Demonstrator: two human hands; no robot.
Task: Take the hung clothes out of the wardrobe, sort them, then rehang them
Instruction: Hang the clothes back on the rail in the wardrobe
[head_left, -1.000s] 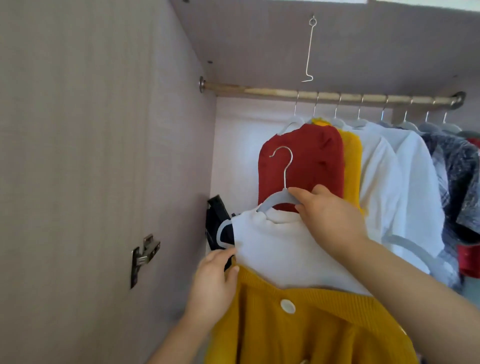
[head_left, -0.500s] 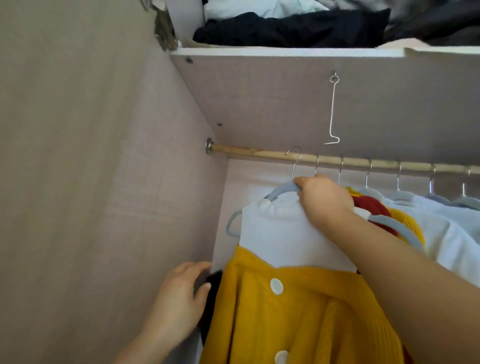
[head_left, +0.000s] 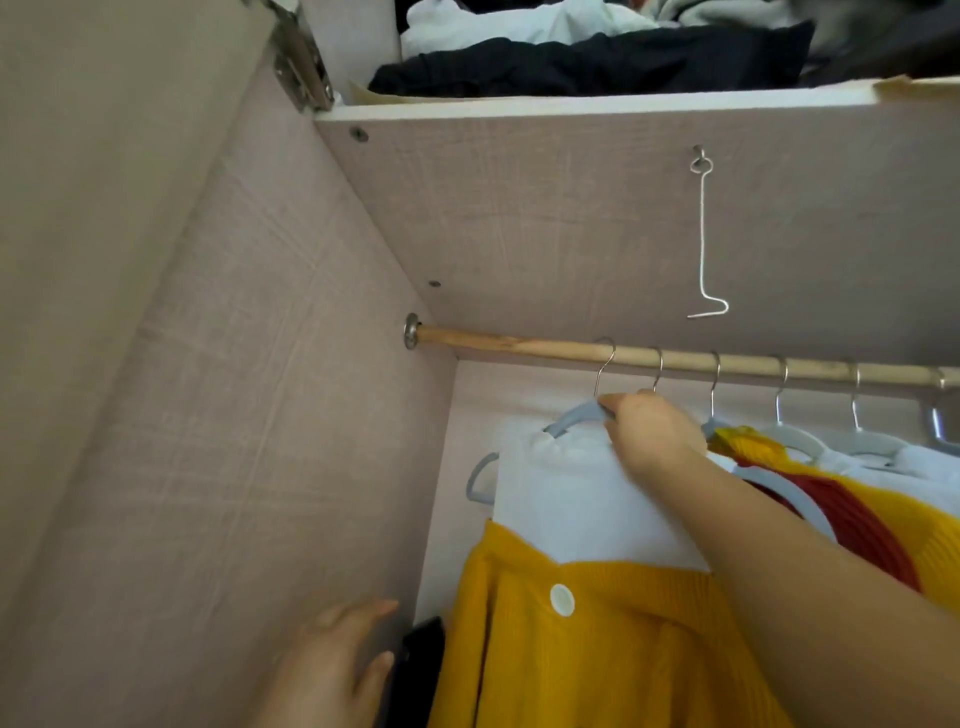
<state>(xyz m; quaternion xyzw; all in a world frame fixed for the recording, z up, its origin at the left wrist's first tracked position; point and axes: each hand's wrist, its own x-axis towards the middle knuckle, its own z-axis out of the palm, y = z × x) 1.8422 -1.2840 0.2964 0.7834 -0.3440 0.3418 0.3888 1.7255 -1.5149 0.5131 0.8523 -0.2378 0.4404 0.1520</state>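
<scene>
Head view: the wardrobe's side wall (head_left: 234, 415) fills everything left of the grip, and the wooden rail (head_left: 519, 345) crosses just above it. Below the grip hangs the mustard-and-white garment (head_left: 571, 649). It looks soft and light, and likely to slip off if tugged by the cloth. I'd judge the stiff grey hanger (head_left: 571, 418) the place to hold it, close to the neck. That is where the right hand (head_left: 654, 431) has it, fingers curled round the hanger's shoulder. Well down and left of the grip, the left hand (head_left: 332, 670) is spread loose, holding nothing. The garment's long axis drops straight down with the button front facing the room, and the hanger's shoulder slopes down to the left. Directly above the grip, the metal hook (head_left: 605, 358) looks seated over the rail.
</scene>
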